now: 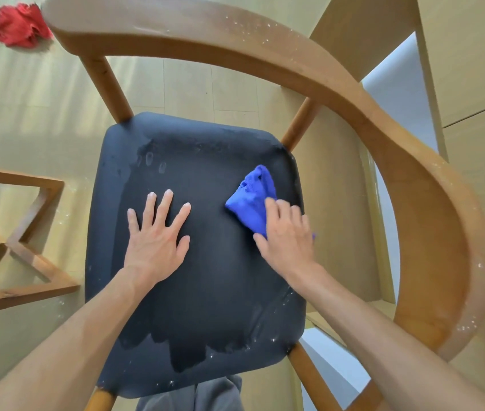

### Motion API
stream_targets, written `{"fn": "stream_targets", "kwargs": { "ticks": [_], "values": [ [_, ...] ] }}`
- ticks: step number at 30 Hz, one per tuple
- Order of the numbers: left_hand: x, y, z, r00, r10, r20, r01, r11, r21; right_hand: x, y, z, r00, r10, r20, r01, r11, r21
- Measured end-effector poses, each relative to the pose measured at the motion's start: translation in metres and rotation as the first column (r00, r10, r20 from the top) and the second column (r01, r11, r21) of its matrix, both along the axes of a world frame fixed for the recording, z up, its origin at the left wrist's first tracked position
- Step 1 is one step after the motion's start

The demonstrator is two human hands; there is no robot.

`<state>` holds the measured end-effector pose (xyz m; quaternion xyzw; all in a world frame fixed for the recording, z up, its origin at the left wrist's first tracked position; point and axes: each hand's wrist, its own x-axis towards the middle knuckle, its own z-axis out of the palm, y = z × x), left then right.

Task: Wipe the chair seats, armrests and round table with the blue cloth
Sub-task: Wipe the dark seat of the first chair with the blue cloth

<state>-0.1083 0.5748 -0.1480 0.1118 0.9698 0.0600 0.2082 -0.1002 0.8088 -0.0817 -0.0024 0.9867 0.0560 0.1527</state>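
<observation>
I look straight down on a wooden chair with a dark seat (193,262). My left hand (158,235) lies flat on the middle of the seat, fingers straight and spread, holding nothing. My right hand (288,232) sits toward the seat's right edge with its grip curled over the blue cloth (251,200); the fingers press the bunched cloth down onto the upholstery, and most of the cloth pokes out ahead of the knuckles.

The seat shows a darker, damp-looking patch through its centre and lower part, with a paler dusty band along the far edge and the left side (a few fingertip marks show in that pale band). Small white specks dot the near right corner.

The curved armrest (407,161) sweeps from the upper left round to the right of the seat, well clear of both hands; it carries white crumbs or flecks along its top and at its lower right end.

On the floor (22,114) at upper left lies a crumpled red cloth (17,25), partly behind the armrest's end. A wooden frame (28,232) with crossed bars stands on the floor left of the chair. Grey trousers (190,396) show at the bottom edge.
</observation>
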Motion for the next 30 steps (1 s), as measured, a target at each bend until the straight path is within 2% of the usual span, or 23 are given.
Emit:
{"fn": "stream_targets", "kwargs": {
  "ticks": [1, 3, 5, 6, 8, 10, 11, 14, 17, 20, 23, 25, 28, 30],
  "values": [
    [0.0, 0.0, 0.0, 1.0, 0.0, 0.002, 0.0, 1.0, -0.005, 0.007, -0.002, -0.002, 0.998, 0.056, 0.016, -0.057, 0.998, 0.012],
    [-0.001, 0.0, 0.0, 1.0, -0.002, 0.001, 0.002, 1.0, -0.016, 0.015, -0.002, -0.003, 0.99, 0.118, -0.076, -0.119, 0.993, -0.012],
    [-0.001, 0.001, -0.001, 1.0, -0.003, -0.003, 0.003, 1.0, -0.019, 0.012, 0.005, -0.006, 0.973, 0.095, -0.208, -0.125, 0.983, -0.136],
    [0.0, 0.001, -0.001, 1.0, -0.001, -0.005, 0.001, 1.0, -0.014, 0.006, 0.01, -0.008, 0.979, 0.04, -0.201, -0.086, 0.971, -0.224],
    [0.0, 0.0, -0.002, 1.0, 0.003, -0.009, -0.003, 1.0, -0.011, -0.01, 0.018, -0.015, 0.995, -0.09, -0.031, 0.074, 0.935, -0.347],
    [0.001, 0.0, -0.003, 1.0, 0.002, -0.014, -0.002, 1.0, -0.014, -0.015, 0.016, -0.028, 0.977, -0.152, 0.149, 0.197, 0.912, -0.359],
    [0.001, 0.0, -0.003, 1.0, 0.002, -0.02, -0.002, 1.0, -0.01, -0.011, 0.011, -0.034, 0.975, -0.148, 0.169, 0.198, 0.92, -0.338],
    [0.001, 0.0, -0.004, 1.0, 0.01, -0.026, -0.01, 1.0, 0.005, 0.012, -0.007, -0.05, 0.999, -0.036, -0.006, 0.035, 0.986, -0.165],
    [0.002, 0.0, -0.005, 0.999, 0.009, -0.031, -0.009, 1.0, 0.003, 0.022, -0.008, -0.056, 0.979, 0.066, -0.195, -0.073, 0.997, -0.028],
    [0.002, -0.001, -0.006, 0.999, 0.006, -0.036, -0.006, 1.0, 0.002, 0.012, 0.002, -0.059, 0.905, 0.164, -0.392, -0.204, 0.977, -0.062],
    [0.002, -0.002, -0.007, 0.999, 0.005, -0.048, -0.005, 1.0, 0.009, -0.006, 0.022, -0.057, 0.873, 0.255, -0.415, -0.319, 0.944, -0.09],
    [0.002, -0.001, -0.008, 0.998, 0.0, -0.057, 0.001, 1.0, 0.014, -0.027, 0.042, -0.052, 0.932, 0.146, -0.331, -0.207, 0.966, -0.156],
    [0.004, -0.001, -0.01, 0.997, 0.004, -0.078, -0.002, 1.0, 0.028, -0.045, 0.06, -0.053, 0.977, -0.157, -0.142, 0.105, 0.943, -0.317],
    [0.004, -0.001, -0.011, 0.997, 0.012, -0.076, -0.009, 0.999, 0.035, -0.031, 0.047, -0.049, 0.974, -0.178, -0.139, 0.125, 0.936, -0.328]
  ]
}}
